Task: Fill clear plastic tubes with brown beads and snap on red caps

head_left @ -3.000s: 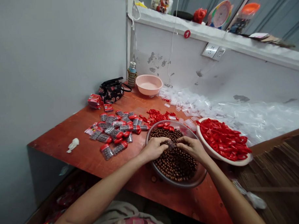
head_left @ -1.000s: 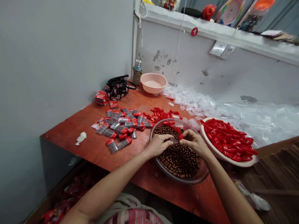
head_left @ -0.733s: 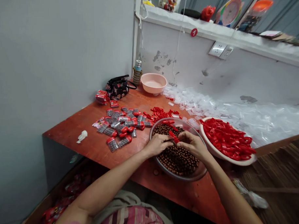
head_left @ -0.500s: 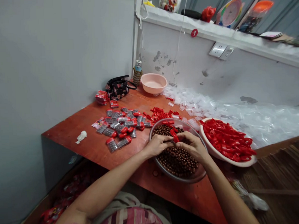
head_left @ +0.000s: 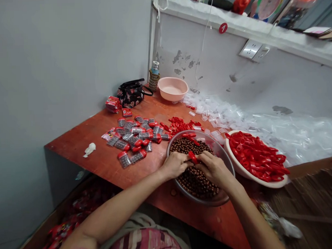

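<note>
A metal bowl full of small brown balls stands near the table's front edge. Over the balls, my left hand and my right hand meet with fingers pinched around a small red plastic piece. Other red pieces lie on the balls at the back of the bowl. To the left, several filled clear packs with red caps are spread on the table. A white basin heaped with red plastic parts sits right of the bowl.
Small red caps lie behind the metal bowl. Clear plastic pieces cover the back right of the table. Farther back are a pink basin, a dark flowered bag and a bottle. Crumpled tissue lies at left.
The red piece between my hands has tilted and sits lower between my fingertips. My hands have drawn closer together around it. The view has shifted slightly.
</note>
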### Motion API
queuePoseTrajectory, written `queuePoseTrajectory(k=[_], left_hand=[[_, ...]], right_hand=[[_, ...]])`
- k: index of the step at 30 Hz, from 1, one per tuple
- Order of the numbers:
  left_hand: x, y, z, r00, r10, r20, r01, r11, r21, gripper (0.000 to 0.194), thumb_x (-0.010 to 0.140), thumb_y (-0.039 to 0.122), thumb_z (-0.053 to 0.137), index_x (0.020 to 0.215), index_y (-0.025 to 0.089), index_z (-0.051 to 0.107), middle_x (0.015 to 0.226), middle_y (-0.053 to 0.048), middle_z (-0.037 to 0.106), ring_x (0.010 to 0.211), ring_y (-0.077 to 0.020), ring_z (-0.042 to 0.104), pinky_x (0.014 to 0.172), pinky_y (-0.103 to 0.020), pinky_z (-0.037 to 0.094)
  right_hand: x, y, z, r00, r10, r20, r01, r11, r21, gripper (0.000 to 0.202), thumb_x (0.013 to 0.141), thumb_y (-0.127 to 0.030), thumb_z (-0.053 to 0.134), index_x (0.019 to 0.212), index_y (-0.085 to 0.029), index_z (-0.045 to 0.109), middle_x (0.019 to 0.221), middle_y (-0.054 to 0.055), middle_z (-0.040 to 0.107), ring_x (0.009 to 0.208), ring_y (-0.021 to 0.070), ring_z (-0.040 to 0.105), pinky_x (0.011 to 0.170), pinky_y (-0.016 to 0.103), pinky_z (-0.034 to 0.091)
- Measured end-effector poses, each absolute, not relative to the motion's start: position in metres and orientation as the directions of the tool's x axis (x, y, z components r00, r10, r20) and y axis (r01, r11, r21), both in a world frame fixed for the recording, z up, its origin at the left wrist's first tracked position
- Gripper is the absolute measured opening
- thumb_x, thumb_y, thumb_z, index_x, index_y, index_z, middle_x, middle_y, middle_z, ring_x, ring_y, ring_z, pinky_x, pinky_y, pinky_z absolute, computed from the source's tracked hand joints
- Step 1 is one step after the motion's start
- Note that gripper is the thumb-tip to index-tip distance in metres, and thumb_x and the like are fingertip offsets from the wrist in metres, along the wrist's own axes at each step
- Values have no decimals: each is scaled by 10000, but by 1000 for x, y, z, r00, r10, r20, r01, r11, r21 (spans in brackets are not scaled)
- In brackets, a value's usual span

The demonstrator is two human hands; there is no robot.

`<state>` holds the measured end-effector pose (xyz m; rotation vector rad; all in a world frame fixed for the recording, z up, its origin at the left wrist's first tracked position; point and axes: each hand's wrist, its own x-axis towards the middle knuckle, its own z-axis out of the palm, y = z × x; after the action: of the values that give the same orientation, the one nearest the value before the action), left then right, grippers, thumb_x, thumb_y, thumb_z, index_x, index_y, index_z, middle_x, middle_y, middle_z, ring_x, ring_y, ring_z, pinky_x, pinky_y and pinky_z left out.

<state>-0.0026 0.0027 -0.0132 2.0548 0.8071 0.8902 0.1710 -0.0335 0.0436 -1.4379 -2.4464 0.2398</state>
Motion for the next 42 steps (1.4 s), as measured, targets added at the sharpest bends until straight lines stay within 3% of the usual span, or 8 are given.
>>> queuePoseTrajectory(k=[4, 7, 11, 15, 19, 28, 35, 42], left_hand=[[-4, 4, -10, 571, 769, 289, 320, -533, 783, 187, 797, 233, 535, 877, 188, 698, 785, -48, 701, 709, -164, 623, 658, -219, 407], [-5, 6, -6, 623, 734, 272, 255, -519, 816, 209, 799, 257, 534, 936, 215, 687, 819, -23, 706, 731, -153, 624, 657, -202, 405], [-6, 9, -4, 717, 657, 231, 192, -505, 842, 208, 791, 279, 540, 907, 208, 697, 813, 4, 705, 737, -146, 619, 661, -189, 404], [-7, 11, -6, 725, 648, 234, 148, -477, 866, 222, 791, 289, 535, 898, 183, 698, 840, 1, 697, 794, -159, 610, 708, -199, 407], [-7, 11, -1, 687, 691, 225, 84, -384, 920, 259, 802, 289, 515, 957, 157, 675, 873, -16, 690, 801, -159, 604, 718, -207, 419], [-1, 16, -5, 513, 830, 217, -84, -204, 975, 268, 774, 218, 527, 997, 117, 638, 950, -61, 666, 878, -173, 588, 800, -249, 443], [1, 19, -9, 456, 866, 203, -79, -188, 979, 258, 764, 206, 531, 977, 120, 648, 899, -54, 669, 820, -157, 592, 779, -249, 456], [2, 20, -12, 421, 887, 192, -96, -167, 981, 247, 749, 205, 544, 942, 104, 661, 869, -62, 677, 795, -167, 604, 750, -264, 473]], right_hand=[[179, -24, 36, -492, 858, 144, 769, 506, -390, 77, 823, -225, 500, 840, -201, 571, 767, 25, 551, 709, 151, 547, 643, 254, 433], [188, -24, 38, -480, 859, 178, 691, 495, -527, 285, 797, -322, 560, 1066, -228, 540, 1015, 63, 586, 955, 198, 556, 812, 322, 453], [183, -32, 58, -601, 778, 184, 648, 609, -457, 732, 774, -347, 575, 1384, -229, 187, 1429, 107, 254, 1296, 248, 266, 1017, 424, 314], [170, -30, 74, -728, 655, 203, 613, 754, -237, 512, 825, -266, 501, 1312, -218, 351, 1276, 98, 462, 1202, 227, 393, 997, 424, 340], [176, -25, 68, -615, 719, 324, 732, 673, -105, 304, 834, -296, 501, 1124, -208, 532, 1044, 100, 557, 1008, 223, 515, 855, 382, 449], [164, -37, 26, -410, 818, 402, 890, 456, -20, 829, 713, -495, 597, 1358, -126, 230, 1217, 182, 487, 1104, 316, 458, 894, 470, 399], [154, -27, 11, -365, 778, 512, 921, 380, 81, 640, 800, -446, 468, 1306, -78, 331, 1111, 208, 552, 989, 318, 519, 835, 446, 391], [153, -23, 5, -366, 809, 459, 927, 360, 105, 627, 806, -456, 443, 1275, -44, 380, 996, 210, 604, 858, 292, 582, 738, 392, 441]])
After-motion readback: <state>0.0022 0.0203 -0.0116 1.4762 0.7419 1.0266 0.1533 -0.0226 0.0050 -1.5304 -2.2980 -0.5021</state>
